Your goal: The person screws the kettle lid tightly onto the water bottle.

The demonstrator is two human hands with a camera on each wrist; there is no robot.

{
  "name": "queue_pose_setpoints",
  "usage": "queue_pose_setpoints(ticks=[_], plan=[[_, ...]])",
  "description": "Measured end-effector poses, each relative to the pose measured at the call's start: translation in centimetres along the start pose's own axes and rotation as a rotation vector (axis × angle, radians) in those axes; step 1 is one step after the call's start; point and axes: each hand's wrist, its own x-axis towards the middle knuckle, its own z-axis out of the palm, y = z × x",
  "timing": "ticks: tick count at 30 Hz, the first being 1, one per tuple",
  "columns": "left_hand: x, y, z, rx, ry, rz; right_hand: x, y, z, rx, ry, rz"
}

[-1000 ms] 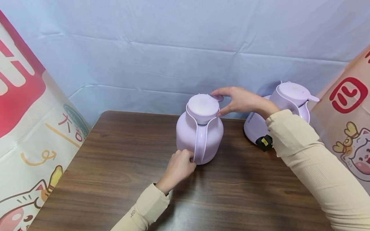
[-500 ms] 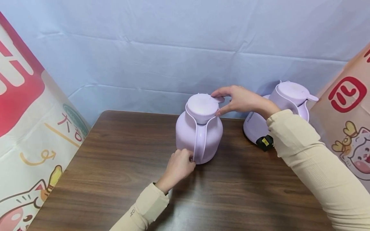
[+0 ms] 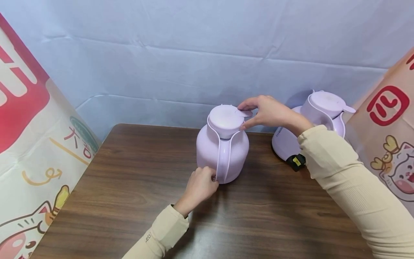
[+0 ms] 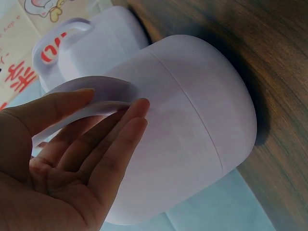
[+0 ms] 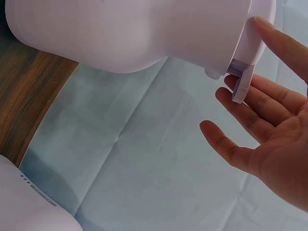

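A lilac thermos jug (image 3: 207,151) stands upright on the wooden table, its handle (image 3: 224,158) facing the person. Low on that handle, my left hand (image 3: 202,185) holds on; in the left wrist view the thumb lies on one side and the fingers on the other, fingertips right at the jug's wall. My right hand (image 3: 271,111) is at the round lid (image 3: 226,117). Its thumb presses the lid's side while some fingers sit behind the projecting tab (image 5: 243,89); another finger is extended away from the jug.
To the right stands a second lilac jug (image 3: 286,144), partly hidden by the right forearm, with a black piece bearing a yellow mark (image 3: 295,162) at its base. A pale blue cloth (image 3: 161,64) hangs behind the brown table (image 3: 136,180). Printed sheets (image 3: 391,136) flank both sides.
The right hand's fingers have shifted very slightly to the right along the lid's tab, which appears turned a little with them. The left hand keeps its place on the handle.
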Motion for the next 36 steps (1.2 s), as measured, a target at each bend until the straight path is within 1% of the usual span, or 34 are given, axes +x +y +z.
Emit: queue_pose_setpoints(ticks=[12,26,31,36], plan=[[-0.06,0.04,0.00,-0.005,-0.009,-0.003,-0.27,-0.26,0.26,-0.016,0.050,0.019],[-0.10,-0.01,-0.03,-0.005,0.003,0.000,-0.83,-0.85,0.61,0.000,0.092,0.034],[-0.09,-0.01,-0.03,-0.004,0.001,0.002,-0.95,-0.95,0.58,0.003,0.095,0.032],[-0.13,-0.02,-0.04,-0.002,0.001,0.005,-0.77,-0.74,0.42,0.022,0.072,0.039]])
